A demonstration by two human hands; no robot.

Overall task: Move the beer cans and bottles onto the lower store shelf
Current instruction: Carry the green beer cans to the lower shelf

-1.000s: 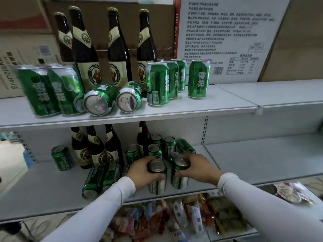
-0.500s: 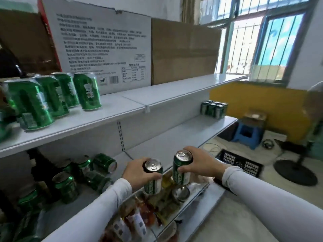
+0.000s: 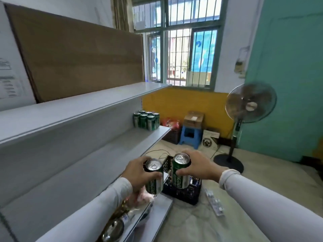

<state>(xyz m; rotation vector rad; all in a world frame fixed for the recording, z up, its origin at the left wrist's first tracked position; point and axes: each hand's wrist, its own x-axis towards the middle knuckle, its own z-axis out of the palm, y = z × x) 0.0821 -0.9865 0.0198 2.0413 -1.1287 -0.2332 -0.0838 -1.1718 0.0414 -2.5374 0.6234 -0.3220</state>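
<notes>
1. Your left hand (image 3: 138, 173) is curled round a green can (image 3: 153, 175) — upright, held in the air off the shelf's front edge.
2. Your right hand (image 3: 197, 167) grips a second can (image 3: 180, 170), just beside the first.
3. A cluster of cans (image 3: 146, 120) stands at the far end of the lower shelf (image 3: 104, 159).
4. A black crate (image 3: 183, 193) sits on the floor under the held cans — a fan (image 3: 250, 103) stands beyond.
</notes>
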